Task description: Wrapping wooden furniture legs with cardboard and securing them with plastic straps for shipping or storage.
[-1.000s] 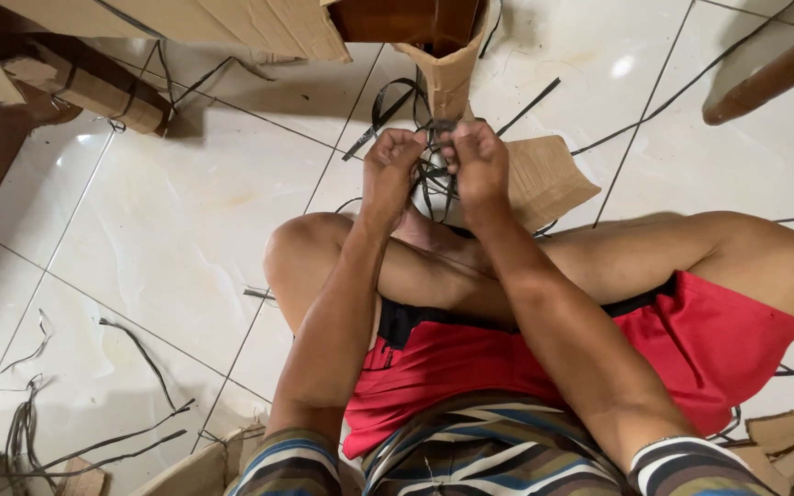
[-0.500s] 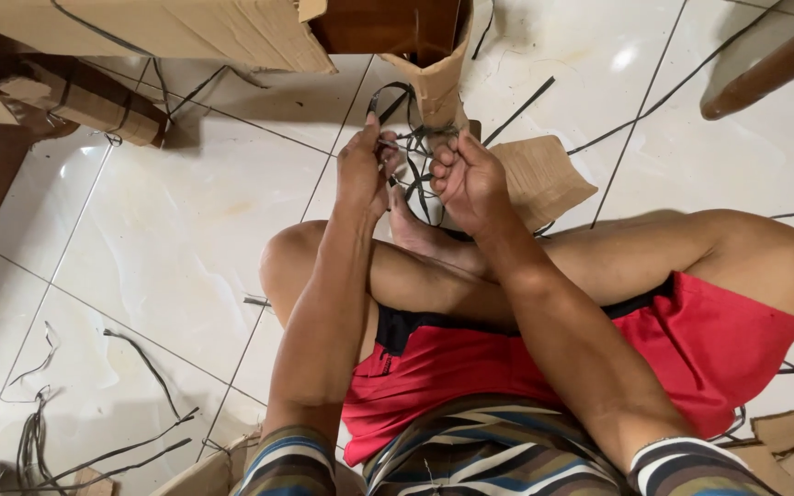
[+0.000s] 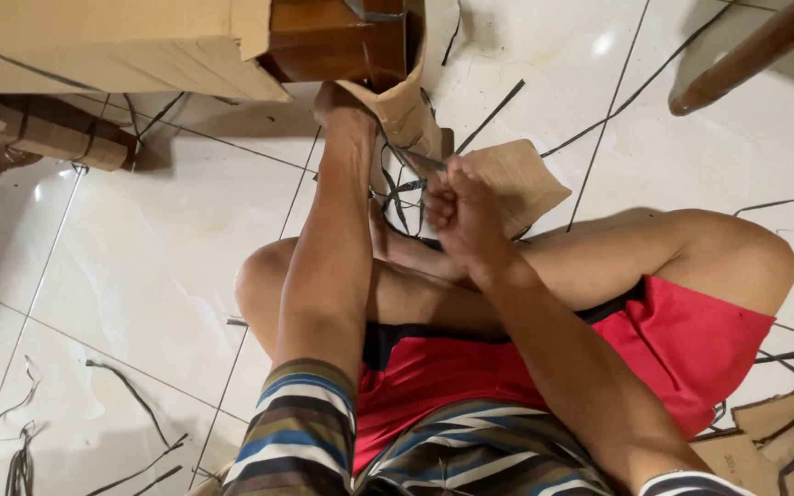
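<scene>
While you sit cross-legged on the white tiled floor (image 3: 140, 257), your left hand (image 3: 340, 103) is stretched forward to the cardboard wrap (image 3: 403, 108) on the dark wooden furniture leg (image 3: 342, 41). It touches the wrap's upper edge; its fingers are hidden behind the hand and wrap, so you cannot tell if they grip. Your right hand (image 3: 457, 209) is nearer your knee, fingers clenched into a fist around a black plastic strap (image 3: 420, 162) that runs from the fist up to the wrap. More loops of black strapping (image 3: 395, 197) hang tangled between the two hands, just below the wrap. A flat cardboard piece (image 3: 521, 179) lies on the floor right behind the fist. A large cardboard box (image 3: 103, 41) sits at upper left, touching the wooden leg. Loose strap offcuts (image 3: 130, 413) are scattered over the tiles at lower left. Red shorts (image 3: 599, 358), striped sleeves (image 3: 300, 432).
</scene>
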